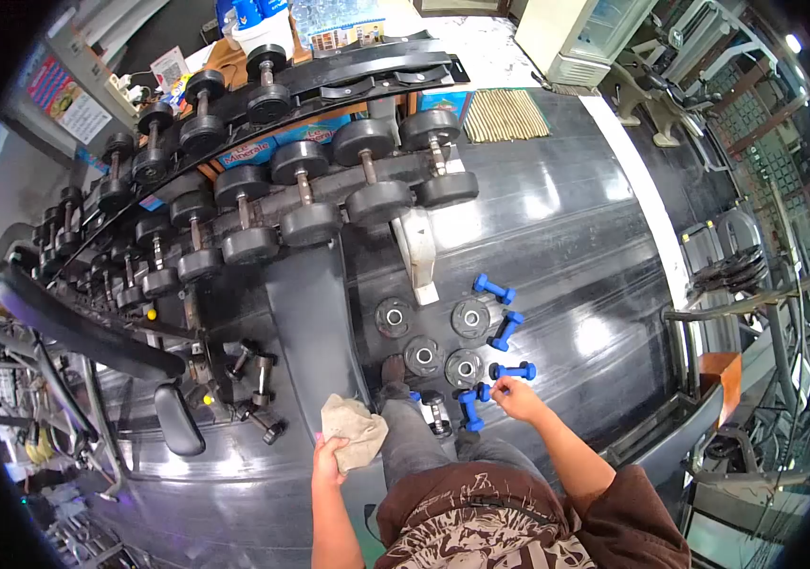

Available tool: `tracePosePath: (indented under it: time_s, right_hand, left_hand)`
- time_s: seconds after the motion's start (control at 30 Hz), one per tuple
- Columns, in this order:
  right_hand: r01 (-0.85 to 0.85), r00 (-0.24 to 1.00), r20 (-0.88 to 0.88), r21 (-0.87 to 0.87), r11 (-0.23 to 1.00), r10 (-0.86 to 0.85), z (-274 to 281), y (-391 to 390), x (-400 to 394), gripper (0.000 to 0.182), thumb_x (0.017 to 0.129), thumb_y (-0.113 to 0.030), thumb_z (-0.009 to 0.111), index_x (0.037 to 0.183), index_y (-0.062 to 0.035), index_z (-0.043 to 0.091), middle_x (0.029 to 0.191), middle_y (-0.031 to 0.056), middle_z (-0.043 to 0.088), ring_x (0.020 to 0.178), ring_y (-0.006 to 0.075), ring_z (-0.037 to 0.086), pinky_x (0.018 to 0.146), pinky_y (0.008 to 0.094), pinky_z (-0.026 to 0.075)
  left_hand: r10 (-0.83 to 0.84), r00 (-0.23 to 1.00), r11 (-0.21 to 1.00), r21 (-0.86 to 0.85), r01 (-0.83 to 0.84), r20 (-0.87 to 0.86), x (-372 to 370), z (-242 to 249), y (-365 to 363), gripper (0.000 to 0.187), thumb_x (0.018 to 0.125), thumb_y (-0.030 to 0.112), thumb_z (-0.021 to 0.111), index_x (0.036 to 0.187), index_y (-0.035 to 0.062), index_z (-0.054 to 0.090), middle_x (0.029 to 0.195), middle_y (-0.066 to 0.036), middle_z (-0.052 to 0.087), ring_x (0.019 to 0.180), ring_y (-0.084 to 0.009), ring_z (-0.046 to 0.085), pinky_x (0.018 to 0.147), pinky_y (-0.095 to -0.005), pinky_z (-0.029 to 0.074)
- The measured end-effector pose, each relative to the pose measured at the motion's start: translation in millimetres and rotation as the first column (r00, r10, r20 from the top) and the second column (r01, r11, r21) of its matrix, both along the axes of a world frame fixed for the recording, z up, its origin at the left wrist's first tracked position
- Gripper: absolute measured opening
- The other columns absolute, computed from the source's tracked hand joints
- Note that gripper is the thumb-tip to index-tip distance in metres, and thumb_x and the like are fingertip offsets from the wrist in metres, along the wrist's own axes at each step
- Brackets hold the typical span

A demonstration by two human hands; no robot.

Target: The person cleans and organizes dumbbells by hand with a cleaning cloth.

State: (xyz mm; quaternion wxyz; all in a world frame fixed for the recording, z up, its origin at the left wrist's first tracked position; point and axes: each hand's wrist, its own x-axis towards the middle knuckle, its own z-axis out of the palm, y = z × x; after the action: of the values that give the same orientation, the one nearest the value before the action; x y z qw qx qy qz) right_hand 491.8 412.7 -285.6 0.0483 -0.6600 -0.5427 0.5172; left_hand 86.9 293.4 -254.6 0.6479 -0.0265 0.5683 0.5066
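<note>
My right hand (pixel 517 398) reaches down to the black floor and grips a small blue dumbbell (pixel 471 410) by one end. Other blue dumbbells lie just beyond it: one (pixel 514 371) right above the hand, one (pixel 506 329) further out, one (pixel 494 288) furthest. My left hand (pixel 329 462) holds a crumpled beige cloth (pixel 355 431) near my left knee. Several round black weight plates (pixel 444 339) lie on the floor in front of my legs. A small chrome dumbbell (pixel 436 412) sits by my foot.
A tiered rack of black dumbbells (pixel 263 190) runs across the left and top. A padded bench (pixel 315 327) stands at the left of my legs, with small dumbbells (pixel 258 379) beside it. Gym machines (pixel 756 284) crowd the right edge. A striped mat (pixel 509 114) lies at the top.
</note>
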Motion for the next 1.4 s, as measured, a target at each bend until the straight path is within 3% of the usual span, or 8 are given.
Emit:
tracePosePath:
  time_s: [0.17, 0.53, 0.97, 1.07, 1.17, 1.3, 1.33, 1.4]
  right_hand:
    - [0.076, 0.978, -0.192, -0.034, 0.996, -0.082, -39, -100, 83, 0.025, 0.089, -0.026, 0.066, 0.094, -0.0021, 0.065, 0.083, 0.0115, 0.068, 0.079, 0.0190, 0.064, 0.073, 0.0345, 0.051]
    - [0.106, 0.990, -0.068, -0.230, 0.967, -0.125, -60, -262, 173, 0.019, 0.093, -0.020, 0.060, 0.091, -0.0008, 0.062, 0.080, 0.0080, 0.067, 0.066, 0.0155, 0.064, 0.063, 0.0308, 0.052]
    - [0.129, 0.986, 0.120, -0.149, 0.980, -0.111, -113, -289, 135, 0.028, 0.086, -0.030, 0.063, 0.095, -0.0032, 0.067, 0.092, 0.0171, 0.071, 0.095, 0.0352, 0.067, 0.086, 0.0422, 0.051]
    - [0.098, 0.976, 0.206, -0.141, 0.985, -0.068, -108, -296, 114, 0.030, 0.085, -0.030, 0.064, 0.098, -0.0031, 0.067, 0.096, 0.0194, 0.070, 0.099, 0.0368, 0.066, 0.087, 0.0430, 0.051]
    - [0.072, 0.959, 0.283, -0.145, 0.987, -0.029, -116, -297, 88, 0.031, 0.085, -0.030, 0.064, 0.100, -0.0030, 0.066, 0.099, 0.0211, 0.069, 0.101, 0.0366, 0.065, 0.088, 0.0428, 0.051]
    - [0.109, 0.966, 0.249, -0.134, 0.985, -0.073, -150, -296, 46, 0.030, 0.086, -0.030, 0.064, 0.098, -0.0027, 0.065, 0.097, 0.0212, 0.069, 0.101, 0.0366, 0.065, 0.087, 0.0425, 0.051]
    - [0.145, 0.968, 0.226, -0.132, 0.980, -0.113, -155, -282, 32, 0.030, 0.086, -0.030, 0.065, 0.097, -0.0028, 0.065, 0.096, 0.0208, 0.069, 0.100, 0.0367, 0.065, 0.087, 0.0425, 0.051]
    - [0.192, 0.965, 0.198, -0.098, 0.976, -0.170, -180, -267, 13, 0.028, 0.087, -0.030, 0.064, 0.097, -0.0034, 0.065, 0.093, 0.0184, 0.069, 0.095, 0.0345, 0.066, 0.084, 0.0408, 0.051]
  left_hand:
    - [0.048, 0.998, 0.998, 0.040, -0.046, -0.051, 83, 2, -101, 0.054, 0.072, 0.004, 0.057, 0.126, 0.0005, 0.051, 0.109, -0.015, 0.063, 0.097, -0.0328, 0.065, 0.081, -0.0460, 0.057]
    - [-0.074, 0.992, 0.996, 0.044, 0.079, -0.107, 171, 49, -215, 0.054, 0.074, 0.005, 0.059, 0.127, 0.0003, 0.053, 0.112, -0.014, 0.065, 0.101, -0.0289, 0.065, 0.088, -0.0403, 0.053]
    - [-0.055, 0.998, 0.998, -0.006, 0.055, 0.021, 110, 31, -259, 0.052, 0.085, 0.025, 0.058, 0.131, 0.0025, 0.051, 0.118, -0.014, 0.062, 0.107, -0.0304, 0.063, 0.092, -0.0443, 0.052]
    - [-0.100, 0.980, 0.987, -0.109, 0.120, 0.169, 89, 11, -259, 0.045, 0.089, 0.021, 0.060, 0.129, 0.0023, 0.053, 0.115, -0.013, 0.064, 0.102, -0.0276, 0.066, 0.090, -0.0408, 0.053]
    - [-0.335, 0.938, 0.934, -0.103, 0.343, 0.082, 82, -10, -251, 0.045, 0.091, 0.025, 0.063, 0.130, 0.0035, 0.053, 0.115, -0.012, 0.065, 0.102, -0.0257, 0.066, 0.089, -0.0395, 0.053]
    - [-0.420, 0.900, 0.887, -0.159, 0.434, 0.114, 79, -55, -238, 0.043, 0.092, 0.023, 0.064, 0.129, 0.0026, 0.054, 0.117, -0.009, 0.064, 0.102, -0.0209, 0.065, 0.089, -0.0370, 0.052]
    - [-0.520, 0.851, 0.848, -0.158, 0.505, -0.069, 83, -67, -235, 0.041, 0.091, 0.020, 0.067, 0.127, 0.0013, 0.055, 0.117, -0.009, 0.065, 0.102, -0.0184, 0.063, 0.091, -0.0343, 0.050]
    - [-0.620, 0.775, 0.783, -0.170, 0.599, -0.124, 86, -93, -225, 0.040, 0.090, 0.017, 0.068, 0.125, 0.0009, 0.056, 0.116, -0.008, 0.065, 0.102, -0.0173, 0.063, 0.091, -0.0332, 0.049]
